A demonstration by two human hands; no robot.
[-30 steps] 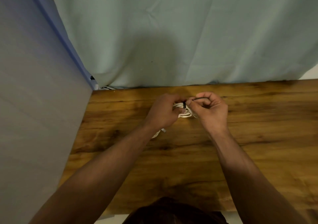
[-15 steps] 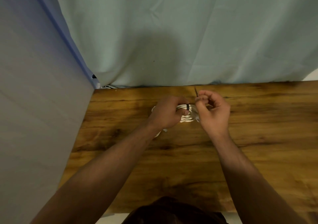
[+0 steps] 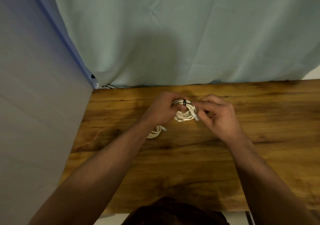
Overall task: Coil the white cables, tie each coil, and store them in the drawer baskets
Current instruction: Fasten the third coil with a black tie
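Since half a second ago the right hand (image 3: pixel 218 115) has dropped from above the coil to its right side, and the tie end it held upright no longer stands up.

The wooden worktop (image 3: pixel 190 164) runs left to right below a pale green curtain (image 3: pixel 173 34). Both forearms reach to its far middle. The left hand (image 3: pixel 162 108) grips the far-left rim of the white coil (image 3: pixel 185 116), fingers curled round the bundled loops. The coil lies between the two hands, its ring roughly flat and just above the wood. The black tie (image 3: pixel 184 102) bands its far rim, and the tie's tail runs right toward the right hand, the nearer one, whose curled fingertips pinch it. Tightening probably calls for a pull to the right. A second white cable (image 3: pixel 155 132) lies partly hidden under the left forearm. No drawer baskets show.
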